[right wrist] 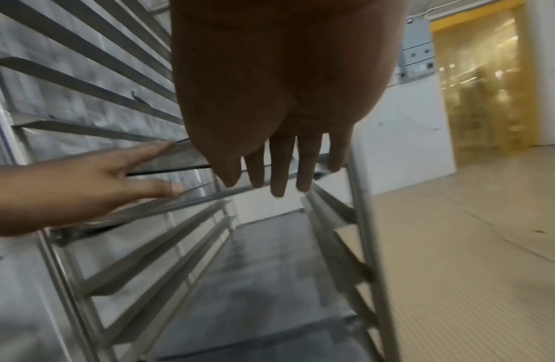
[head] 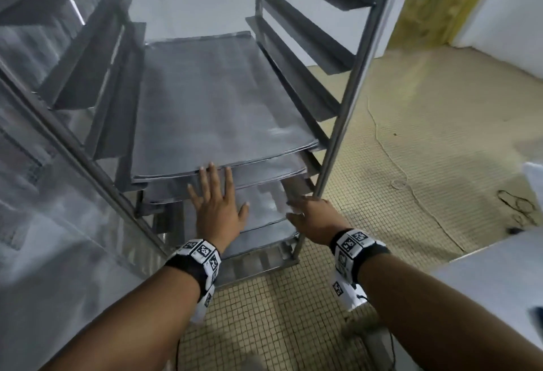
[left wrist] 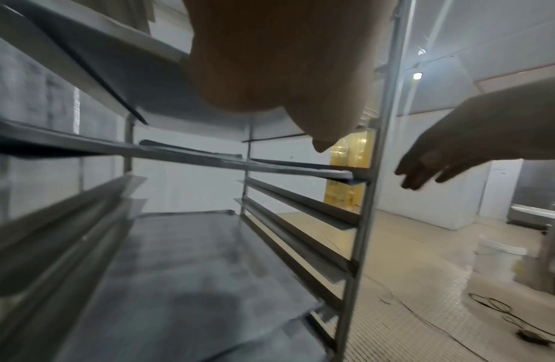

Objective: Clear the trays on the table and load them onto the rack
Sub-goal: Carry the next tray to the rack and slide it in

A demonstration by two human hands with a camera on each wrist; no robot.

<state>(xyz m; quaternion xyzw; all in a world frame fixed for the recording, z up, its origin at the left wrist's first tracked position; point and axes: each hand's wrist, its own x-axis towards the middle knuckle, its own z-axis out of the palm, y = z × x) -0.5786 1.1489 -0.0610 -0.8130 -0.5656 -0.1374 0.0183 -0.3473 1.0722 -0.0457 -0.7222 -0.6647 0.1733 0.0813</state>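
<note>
A tall steel rack stands in front of me with several flat grey trays stacked on its lower runners. The top tray lies fully in. My left hand is flat with straight, spread fingers, its fingertips at the front edge of the top tray. My right hand hovers with straight fingers by the rack's front right post, just before the lower trays. In the right wrist view the right hand holds nothing, and the left hand reaches to the tray edges. Empty runners show in the left wrist view.
A steel wall or cabinet closes the left side. Tiled floor with a loose cable spreads to the right. A white table corner sits at the lower right. A white bucket stands on the floor farther off.
</note>
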